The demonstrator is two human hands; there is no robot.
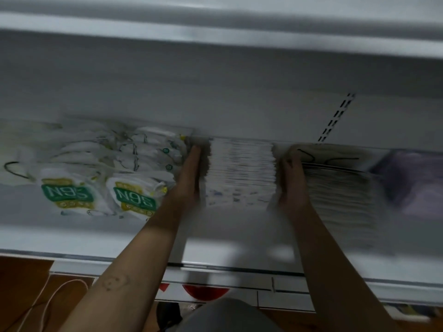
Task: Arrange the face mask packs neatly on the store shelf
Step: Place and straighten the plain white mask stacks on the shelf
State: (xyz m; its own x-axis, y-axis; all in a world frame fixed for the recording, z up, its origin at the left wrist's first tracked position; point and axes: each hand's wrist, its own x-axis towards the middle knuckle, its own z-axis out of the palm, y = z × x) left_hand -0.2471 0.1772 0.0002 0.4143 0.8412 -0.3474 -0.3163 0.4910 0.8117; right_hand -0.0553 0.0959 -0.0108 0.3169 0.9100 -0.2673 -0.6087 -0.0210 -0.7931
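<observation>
A row of white face mask packs [241,171] with small blue prints stands on edge in the middle of the white shelf [235,238]. My left hand [190,173] lies flat against the row's left side, fingers straight and pointing to the back. My right hand [292,180] presses against the row's right side, between it and a second stack of white packs [340,185]. Left of my hands, packs with green N95 labels [134,180] lie in loose rows. The picture is blurred by motion.
A purple pack [412,178] sits at the far right. The upper shelf's edge [215,32] hangs close overhead. A slotted upright [335,118] runs down the back wall. Below the shelf lip are a wooden floor and a white cable [48,300].
</observation>
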